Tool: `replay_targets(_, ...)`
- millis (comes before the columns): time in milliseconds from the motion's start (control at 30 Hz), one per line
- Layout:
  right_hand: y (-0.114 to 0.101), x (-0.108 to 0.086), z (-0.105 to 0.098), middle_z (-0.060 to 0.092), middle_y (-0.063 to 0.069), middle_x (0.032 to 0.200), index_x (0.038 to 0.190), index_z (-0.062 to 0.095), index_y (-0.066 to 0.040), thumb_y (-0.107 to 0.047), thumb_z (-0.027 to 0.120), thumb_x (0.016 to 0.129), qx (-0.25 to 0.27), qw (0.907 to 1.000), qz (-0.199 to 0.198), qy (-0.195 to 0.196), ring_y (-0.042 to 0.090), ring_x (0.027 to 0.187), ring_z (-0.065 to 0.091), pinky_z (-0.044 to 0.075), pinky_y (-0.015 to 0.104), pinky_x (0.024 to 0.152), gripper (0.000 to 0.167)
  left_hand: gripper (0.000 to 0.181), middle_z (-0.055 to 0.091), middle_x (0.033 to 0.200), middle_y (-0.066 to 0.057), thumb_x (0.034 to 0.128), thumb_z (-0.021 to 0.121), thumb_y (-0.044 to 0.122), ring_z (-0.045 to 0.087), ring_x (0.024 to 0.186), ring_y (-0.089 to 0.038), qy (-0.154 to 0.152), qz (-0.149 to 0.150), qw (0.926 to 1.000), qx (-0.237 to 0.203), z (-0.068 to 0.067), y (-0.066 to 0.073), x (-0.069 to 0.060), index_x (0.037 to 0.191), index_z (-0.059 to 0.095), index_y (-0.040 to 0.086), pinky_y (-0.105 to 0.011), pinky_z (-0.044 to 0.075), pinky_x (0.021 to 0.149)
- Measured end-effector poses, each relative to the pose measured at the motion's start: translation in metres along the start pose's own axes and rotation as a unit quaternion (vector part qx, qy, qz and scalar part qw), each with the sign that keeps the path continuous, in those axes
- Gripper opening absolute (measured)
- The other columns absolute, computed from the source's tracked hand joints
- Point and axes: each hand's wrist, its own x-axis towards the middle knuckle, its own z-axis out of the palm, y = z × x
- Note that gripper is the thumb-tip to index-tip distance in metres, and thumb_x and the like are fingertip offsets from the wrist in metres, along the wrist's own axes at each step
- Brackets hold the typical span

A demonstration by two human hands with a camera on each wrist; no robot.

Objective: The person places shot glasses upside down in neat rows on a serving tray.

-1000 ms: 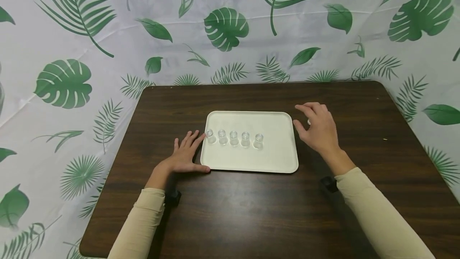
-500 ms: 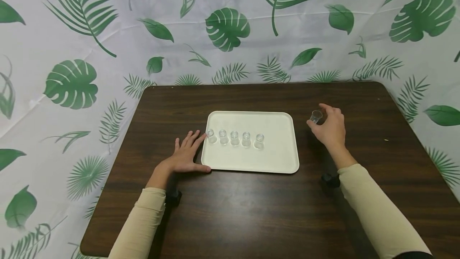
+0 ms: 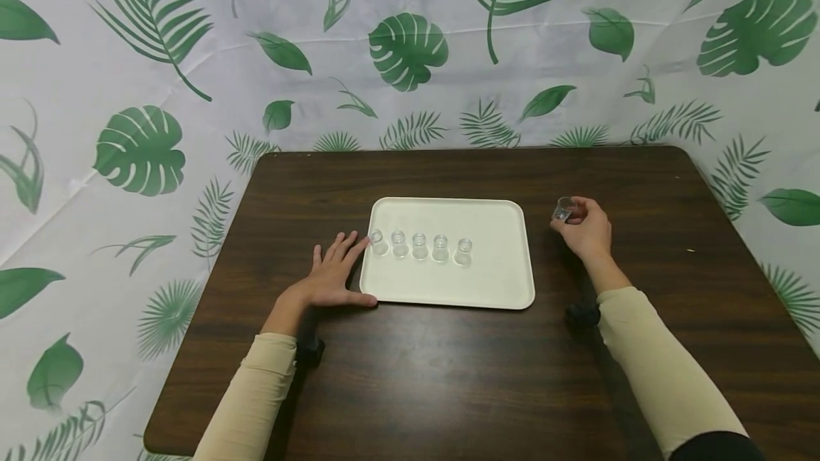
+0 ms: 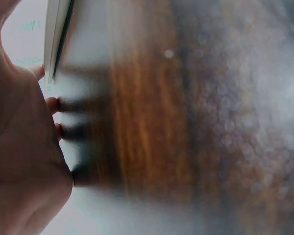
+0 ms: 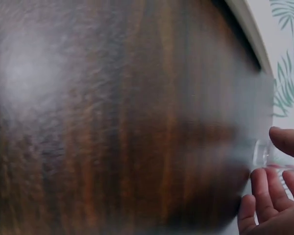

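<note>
My right hand (image 3: 586,230) is at the right of the tray, thumb and fingertips about a small clear cup (image 3: 563,210) with its wide rim up. In the right wrist view the cup (image 5: 260,153) shows between the thumb and the fingers, partly hidden. My left hand (image 3: 331,279) lies with its fingers spread at the left edge of a cream tray (image 3: 448,290). Its thumb touches the tray's lower left corner and the index fingertip its left side. Several small clear cups (image 3: 419,247) stand in a row across the tray, narrower at the top than at the base.
A dark wood table (image 3: 410,383) lies under everything. Behind it hangs a white cloth (image 3: 346,6) printed with green leaves. A tiny pale scrap (image 3: 690,250) lies on the table at the right.
My right hand has moved right, away from the tray, and its fingers have drawn in on the small cup, which has come into view. The left hand and tray cups have stayed put.
</note>
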Motion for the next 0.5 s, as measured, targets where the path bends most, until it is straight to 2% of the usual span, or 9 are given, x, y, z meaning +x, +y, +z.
replay_targets(500,0.0022,0.0023,0.0027,0.062,0.023,0.118,0.128,0.059,0.0,-0.017,0.07,0.091,-0.018,0.9997,0.018,0.0,0.037,0.104,0.059,0.042,0.048,0.09,0.043,0.119,0.003,0.164,-0.013,0.072,0.071,0.071,-0.005,0.149,-0.036,-0.004,-0.005,1.0,0.004,-0.0022,-0.0007,0.0013,0.16,0.008,0.022,-0.07,-0.006,0.107)
